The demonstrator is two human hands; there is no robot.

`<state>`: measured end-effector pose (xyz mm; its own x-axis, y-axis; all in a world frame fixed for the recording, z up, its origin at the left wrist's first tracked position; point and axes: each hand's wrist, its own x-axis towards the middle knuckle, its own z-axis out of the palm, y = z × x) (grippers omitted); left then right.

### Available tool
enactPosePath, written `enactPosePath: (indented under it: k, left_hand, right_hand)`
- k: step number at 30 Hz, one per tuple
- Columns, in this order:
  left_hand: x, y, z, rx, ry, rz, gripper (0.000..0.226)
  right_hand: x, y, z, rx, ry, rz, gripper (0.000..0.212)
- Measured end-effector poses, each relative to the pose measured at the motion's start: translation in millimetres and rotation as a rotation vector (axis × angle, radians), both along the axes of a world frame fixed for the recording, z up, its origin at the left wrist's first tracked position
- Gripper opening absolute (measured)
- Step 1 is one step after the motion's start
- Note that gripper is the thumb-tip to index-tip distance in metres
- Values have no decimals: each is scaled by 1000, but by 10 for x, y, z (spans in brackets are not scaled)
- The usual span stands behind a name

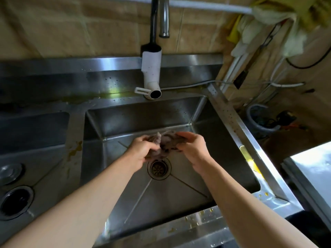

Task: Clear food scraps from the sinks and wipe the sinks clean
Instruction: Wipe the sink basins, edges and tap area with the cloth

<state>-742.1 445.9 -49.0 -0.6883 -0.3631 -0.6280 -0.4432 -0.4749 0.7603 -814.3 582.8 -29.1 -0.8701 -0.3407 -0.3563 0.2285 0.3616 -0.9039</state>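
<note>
Both hands hold a crumpled brownish-grey cloth (165,143) over the right steel sink (125,194), just above its round drain strainer (159,168). My left hand (141,149) grips the cloth's left part with curled fingers. My right hand (192,149) grips its right part, thumb on top. The left sink (44,169) lies at the left, with an open drain hole (16,202) and a metal plug (10,173) beside it. Yellowish smears (75,149) stain the divider between the sinks.
A white tap spout (152,76) hangs over the sink's back edge, with a steel tap (163,18) behind it. Yellow drops speckle the front rim (202,219). Cloths and gloves (259,24) hang at top right above cables and a bucket (259,120).
</note>
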Motion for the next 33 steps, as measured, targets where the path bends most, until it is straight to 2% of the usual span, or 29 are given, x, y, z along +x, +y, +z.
enactPosePath:
  k: [7,11,13,16,21,24,28,30,33]
  left_hand:
    - [187,-145,334,-106,18,273,34]
    - [356,-325,373,-174,-77,241,33]
    - [446,-341,461,-246,-135,101,34]
    - [466,-293,609,-429,-136,-49,50]
    - [330,-74,1129,-484,134,-185,53]
    - [211,163,1384,-430,303,-272,48]
    - [62,405,1499,-362,350,-301,28]
    - [24,493,1536,-376,353,-238,16]
    - [-4,571,1652,-326,387,-105,17]
  right_hand:
    - [81,-74,519,-2,139,-230,52]
    - [53,12,936,-138,127,-355,46]
    - [108,55,1143,-188,81,-291,41]
    - [166,58,1344,-315,-5,-209,45]
    - [171,139,1634,-304,25,-48,52]
    - [157,243,1793,-284,42,30,49]
    - [102,411,1988,-312,73,95,47]
    - [40,528,2075,-295,103,135,43]
    - [-59,644,2141,-299,127,193,44]
